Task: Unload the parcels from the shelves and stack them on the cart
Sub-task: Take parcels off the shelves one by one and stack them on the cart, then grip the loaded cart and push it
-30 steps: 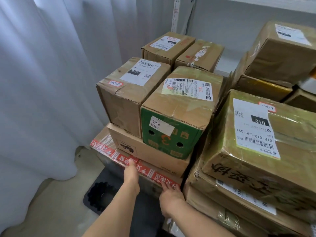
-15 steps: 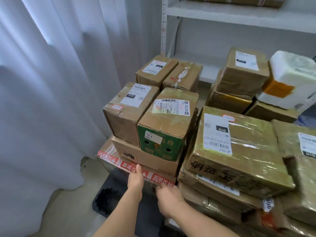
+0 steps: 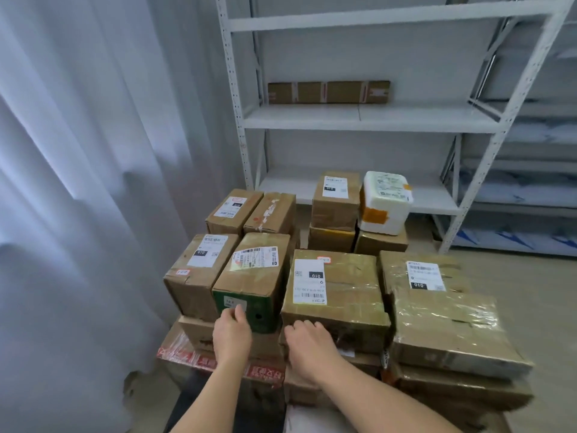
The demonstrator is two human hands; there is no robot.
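Note:
Several cardboard parcels are piled in front of me, and the cart beneath them is hidden. My left hand (image 3: 232, 337) hovers with loosely curled fingers at the front face of the green-fronted box (image 3: 254, 276), holding nothing. My right hand (image 3: 309, 348) is at the near edge of a tape-wrapped flat parcel (image 3: 343, 289), fingers bent, with nothing gripped. One long flat parcel (image 3: 327, 92) lies on the white shelf unit (image 3: 368, 118). A red-taped box (image 3: 187, 354) forms the bottom layer on the left.
A white curtain (image 3: 78, 214) hangs close on the left of the pile. A white foam box (image 3: 385, 201) and brown boxes stand at the back of the pile against the lowest shelf. More shelving (image 3: 530, 182) stands at the right, with bare floor (image 3: 530, 292) before it.
Both hands have risen from the red-taped bottom box to the level of the green box and the flat parcel. My view has pulled back and tilted up, showing the shelves.

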